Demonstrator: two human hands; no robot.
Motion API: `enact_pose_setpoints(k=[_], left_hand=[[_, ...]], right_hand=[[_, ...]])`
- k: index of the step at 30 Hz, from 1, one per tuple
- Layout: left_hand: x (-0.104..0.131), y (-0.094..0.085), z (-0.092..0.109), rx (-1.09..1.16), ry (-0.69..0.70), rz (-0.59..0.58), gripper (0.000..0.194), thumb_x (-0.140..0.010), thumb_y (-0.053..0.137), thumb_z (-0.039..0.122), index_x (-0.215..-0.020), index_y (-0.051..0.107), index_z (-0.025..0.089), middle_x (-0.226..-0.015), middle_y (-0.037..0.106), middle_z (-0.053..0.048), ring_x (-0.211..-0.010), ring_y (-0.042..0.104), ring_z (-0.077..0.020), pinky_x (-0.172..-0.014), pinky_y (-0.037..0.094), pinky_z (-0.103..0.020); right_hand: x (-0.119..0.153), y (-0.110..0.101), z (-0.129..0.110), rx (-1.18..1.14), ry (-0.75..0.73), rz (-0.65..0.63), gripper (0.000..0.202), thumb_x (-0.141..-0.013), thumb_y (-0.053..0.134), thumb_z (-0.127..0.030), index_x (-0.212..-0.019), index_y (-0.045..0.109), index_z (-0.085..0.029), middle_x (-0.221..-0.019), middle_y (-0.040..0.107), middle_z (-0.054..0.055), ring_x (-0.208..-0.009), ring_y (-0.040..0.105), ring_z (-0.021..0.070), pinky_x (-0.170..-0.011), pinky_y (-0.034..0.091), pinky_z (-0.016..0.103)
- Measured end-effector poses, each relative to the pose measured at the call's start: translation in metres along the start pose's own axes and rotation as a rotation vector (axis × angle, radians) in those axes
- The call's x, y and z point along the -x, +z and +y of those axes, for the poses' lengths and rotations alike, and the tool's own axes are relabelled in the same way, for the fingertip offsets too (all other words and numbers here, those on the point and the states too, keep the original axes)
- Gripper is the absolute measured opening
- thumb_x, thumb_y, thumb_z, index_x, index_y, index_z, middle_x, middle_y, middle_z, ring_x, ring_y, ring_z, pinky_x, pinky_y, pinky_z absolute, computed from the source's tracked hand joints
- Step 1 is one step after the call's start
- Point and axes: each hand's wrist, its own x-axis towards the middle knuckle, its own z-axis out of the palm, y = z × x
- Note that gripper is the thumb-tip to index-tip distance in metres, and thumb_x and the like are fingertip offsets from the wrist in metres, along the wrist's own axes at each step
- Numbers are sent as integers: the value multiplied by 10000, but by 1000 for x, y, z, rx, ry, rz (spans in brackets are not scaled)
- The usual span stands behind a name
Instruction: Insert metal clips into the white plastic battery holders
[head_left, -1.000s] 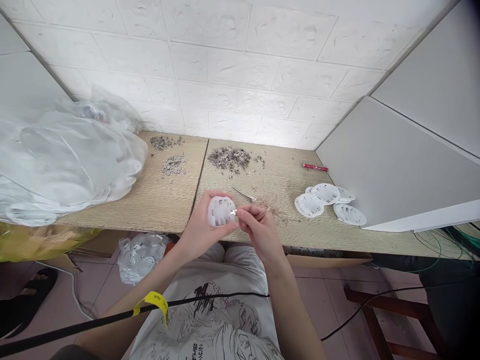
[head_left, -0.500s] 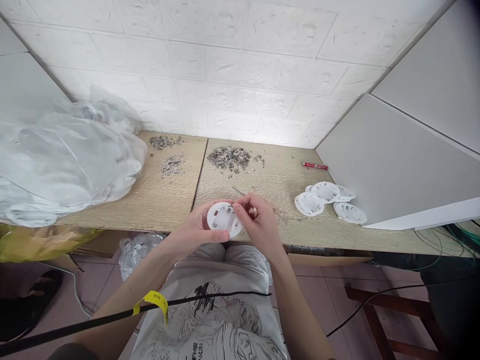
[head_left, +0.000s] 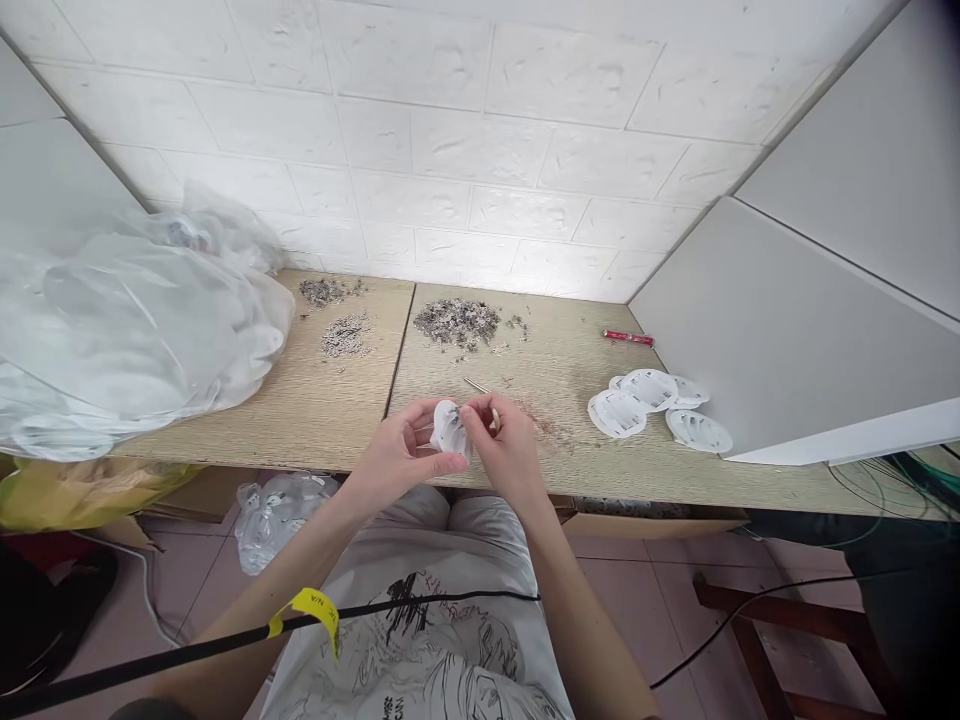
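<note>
A round white plastic cover (head_left: 449,428) is held over the table's front edge, tilted so that it looks narrow. My left hand (head_left: 401,448) grips it from the left, with the thumb along its lower side. At its right edge, my right hand (head_left: 504,440) has thumb and forefinger pinched together against the cover; any small part between them is too hidden to make out. Just beyond my fingers, a thin metal rod (head_left: 476,385) points up and left; its other end runs behind my right hand, and I cannot tell whether that hand holds it.
Piles of small metal pieces (head_left: 457,322) lie toward the wall, smaller ones to the left. Several similar white covers (head_left: 618,413) are stacked at right, near a red pen-like tool (head_left: 628,338). A large plastic bag (head_left: 142,330) fills the left. A black cable (head_left: 225,632) crosses in front of me.
The white cover has turned from showing its flat face to a steep tilt. My right hand has shifted slightly left and stays pinched at its edge.
</note>
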Motion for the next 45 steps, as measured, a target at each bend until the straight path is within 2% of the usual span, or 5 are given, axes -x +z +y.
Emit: enact_pose_setpoints(k=[10, 21, 35, 39, 45], left_hand=[[-15, -4, -6, -47, 47, -6, 546, -715, 742, 390, -1201, 615, 177, -1185, 661, -101, -1039, 633, -255, -870, 539, -366], [-51, -25, -21, -279, 165, 27, 426, -837, 583, 481, -1110, 665, 164, -1080, 685, -70, -950, 613, -205, -857, 465, -295], [-56, -38, -32, -136, 141, 109, 529, -819, 585, 540, -1178, 642, 156, -1137, 680, -91, -1050, 598, -239, -920, 446, -323], [-55, -36, -29, -179, 148, 108, 501, -811, 610, 511, -1160, 650, 154, -1163, 668, -86, -1095, 575, -242, -962, 426, -334], [-54, -32, -27, -213, 150, 105, 489, -779, 638, 491, -1122, 659, 142, -1140, 663, -96, -1048, 583, -238, -917, 457, -344]], right_hand=[[-8, 20, 12, 116, -73, 172, 186, -866, 534, -320, -736, 571, -192, -715, 606, 7, -650, 525, 137, -611, 383, 263], [-29, 34, 37, 303, -172, 29, 219, -916, 460, -254, -903, 670, -194, -865, 652, 43, -757, 579, 161, -660, 392, 274], [-31, 30, 37, 271, -124, -12, 393, -937, 468, -424, -1246, 593, -213, -1056, 670, 62, -875, 613, 186, -749, 435, 292], [-30, 30, 37, 311, -153, 13, 340, -988, 352, -316, -1101, 655, -212, -1042, 675, 66, -916, 610, 184, -763, 423, 287], [-30, 32, 42, 366, -188, 68, 245, -945, 468, -290, -964, 702, -220, -895, 662, 52, -804, 588, 175, -678, 409, 274]])
